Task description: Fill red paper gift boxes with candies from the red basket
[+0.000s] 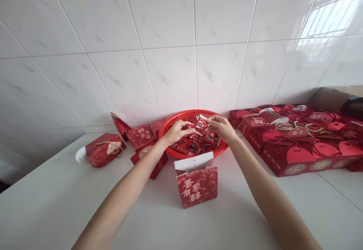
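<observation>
A red plastic basket (pixel 163 123) full of wrapped candies (pixel 195 146) stands against the tiled wall. Over it, my right hand (pixel 222 128) pinches the corner of a small red-and-white candy packet (pixel 200 123). To its left, my left hand (pixel 177 132) is closed at the fingertips above the candies; what lies between them is too small to make out. In front of the basket stands a red paper gift box (pixel 197 187) with pale Chinese characters, its top open and white inside. Neither hand touches the box.
Closed red gift boxes (pixel 295 157) with cord ties stand in rows at the right. Left of the basket lie several red boxes (pixel 141 136) and a box with a ribboned flap (pixel 106 151). A brown carton (pixel 329 100) sits at the far right on the white counter (pixel 56 204).
</observation>
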`<state>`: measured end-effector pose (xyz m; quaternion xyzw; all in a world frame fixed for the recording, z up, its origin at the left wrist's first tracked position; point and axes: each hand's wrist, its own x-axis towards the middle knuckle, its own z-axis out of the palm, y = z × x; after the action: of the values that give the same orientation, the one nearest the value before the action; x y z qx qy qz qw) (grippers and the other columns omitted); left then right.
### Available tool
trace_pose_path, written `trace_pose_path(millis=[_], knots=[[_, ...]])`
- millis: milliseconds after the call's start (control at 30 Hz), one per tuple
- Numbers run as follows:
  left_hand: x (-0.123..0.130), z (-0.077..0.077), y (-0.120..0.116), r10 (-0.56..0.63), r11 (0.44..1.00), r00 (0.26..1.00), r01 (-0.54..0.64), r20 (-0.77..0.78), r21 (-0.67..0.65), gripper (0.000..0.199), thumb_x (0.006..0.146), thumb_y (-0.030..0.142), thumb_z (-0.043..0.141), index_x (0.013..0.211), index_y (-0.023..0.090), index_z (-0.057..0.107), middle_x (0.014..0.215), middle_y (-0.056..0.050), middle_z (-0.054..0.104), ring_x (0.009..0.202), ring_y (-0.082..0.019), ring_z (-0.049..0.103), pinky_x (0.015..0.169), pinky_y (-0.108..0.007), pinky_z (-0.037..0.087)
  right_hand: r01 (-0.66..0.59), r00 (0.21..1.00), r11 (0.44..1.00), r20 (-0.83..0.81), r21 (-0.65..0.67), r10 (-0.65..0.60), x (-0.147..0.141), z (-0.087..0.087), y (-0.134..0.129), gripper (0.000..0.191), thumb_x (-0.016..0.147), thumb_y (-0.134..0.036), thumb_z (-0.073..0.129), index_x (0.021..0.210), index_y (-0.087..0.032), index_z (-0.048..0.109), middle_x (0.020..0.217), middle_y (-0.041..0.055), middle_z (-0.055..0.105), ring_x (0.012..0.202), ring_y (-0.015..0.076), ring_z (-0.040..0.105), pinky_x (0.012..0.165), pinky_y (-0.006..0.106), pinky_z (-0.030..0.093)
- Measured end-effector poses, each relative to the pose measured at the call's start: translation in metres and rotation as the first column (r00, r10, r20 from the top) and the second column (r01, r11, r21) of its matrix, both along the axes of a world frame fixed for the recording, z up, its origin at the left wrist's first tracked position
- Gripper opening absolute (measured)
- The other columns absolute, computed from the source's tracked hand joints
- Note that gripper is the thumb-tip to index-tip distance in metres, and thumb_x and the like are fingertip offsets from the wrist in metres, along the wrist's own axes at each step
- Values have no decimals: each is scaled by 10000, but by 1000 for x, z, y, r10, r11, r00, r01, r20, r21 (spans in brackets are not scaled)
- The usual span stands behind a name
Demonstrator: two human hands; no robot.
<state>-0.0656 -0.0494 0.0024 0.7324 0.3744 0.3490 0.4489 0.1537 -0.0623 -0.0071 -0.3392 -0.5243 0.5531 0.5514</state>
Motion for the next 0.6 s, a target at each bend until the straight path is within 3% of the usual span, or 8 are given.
trace_pose_path(millis=[233,467,600], knots=[[-1,-2,1,44,999,997,-44,57,-1,466,636,520,844,891,149,723,856,-51,718,828,-237,677,838,-420,538,-36,999,999,-9,-24,36,-1,2,-2,503,570,-539,897,753,-207,565,616,-40,621,572,149,679,576,256,523],[0,-1,0,10,1000,1000,-10,0,18,441,662,527,827,885,158,739,889,-51,747,843,-238,682,850,-422,545,-46,972,998,231,30,38,-1,6,-8,454,613,-562,862,747,-193,633,585,-32,627,518,124,593,504,243,418],[-1,2,-1,-10,998,999,12,-38,56,348,696,468,813,842,164,731,812,-32,734,797,-224,674,802,-396,549,-52,989,998,141,-19,54,0,4,-5,484,549,-518,906,684,-203,564,620,-26,657,548,141,638,555,258,477]])
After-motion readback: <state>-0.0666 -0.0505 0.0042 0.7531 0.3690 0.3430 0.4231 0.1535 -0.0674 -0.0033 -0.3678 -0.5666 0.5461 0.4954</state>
